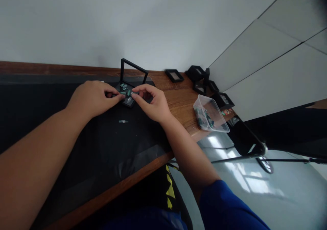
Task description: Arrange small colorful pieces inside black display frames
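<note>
A black hinged display frame stands open on the black mat, its upper half raised behind my fingers. Several small green pieces lie on its lower half. My left hand is at the left side of the frame, thumb and forefinger pinched together at its edge beside the green pieces. From the right, my right hand reaches over the lower half with thumb and forefinger closed close to a green piece. What either pinch holds is too small to make out. A small clear strip lies on the mat nearer me.
A clear plastic box holding green pieces in bags stands at the table's right edge. Several black frames lie at the back right, by the wall. The black mat covers the wooden table's left part. A chair stands beyond on the right.
</note>
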The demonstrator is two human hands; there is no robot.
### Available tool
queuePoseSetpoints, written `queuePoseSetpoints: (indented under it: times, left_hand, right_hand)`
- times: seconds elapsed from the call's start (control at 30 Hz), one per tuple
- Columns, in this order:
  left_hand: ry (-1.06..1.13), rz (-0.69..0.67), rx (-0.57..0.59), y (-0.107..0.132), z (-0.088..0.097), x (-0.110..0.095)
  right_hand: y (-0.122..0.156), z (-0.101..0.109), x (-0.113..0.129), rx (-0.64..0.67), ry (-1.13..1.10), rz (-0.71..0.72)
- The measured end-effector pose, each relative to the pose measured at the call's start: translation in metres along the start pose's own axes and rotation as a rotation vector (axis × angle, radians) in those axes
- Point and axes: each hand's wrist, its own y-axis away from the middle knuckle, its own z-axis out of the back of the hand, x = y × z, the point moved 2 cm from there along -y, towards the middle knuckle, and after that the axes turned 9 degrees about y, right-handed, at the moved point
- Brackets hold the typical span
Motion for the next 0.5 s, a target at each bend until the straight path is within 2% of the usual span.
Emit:
queuePoseSetpoints:
  times: [0.17, 0.23, 0.33, 0.4, 0.5]
  left_hand:
    - [0.097, -0.016, -0.034, -0.003, -0.006, 0.01]
    - [0.15, 0.016, -0.025, -0.004, -0.006, 0.01]
    - [0.098, 0.114, 0.038, -0.004, -0.001, 0.004]
    - [0.054, 0.139, 0.131, -0.003, 0.002, -0.003]
    - [0.03, 0.206, 0.127, -0.002, 0.005, -0.008]
  right_hand:
    - [0.0, -0.001, 0.0, -0.01, -0.012, 0.014]
    - [0.0, -0.001, 0.0, -0.009, -0.013, 0.016]
    - [0.001, -0.001, 0.001, -0.008, -0.026, 0.026]
    - [0.001, -0.001, 0.002, -0.009, -0.047, 0.044]
    - [0.002, -0.002, 0.003, 0.011, -0.053, 0.046]
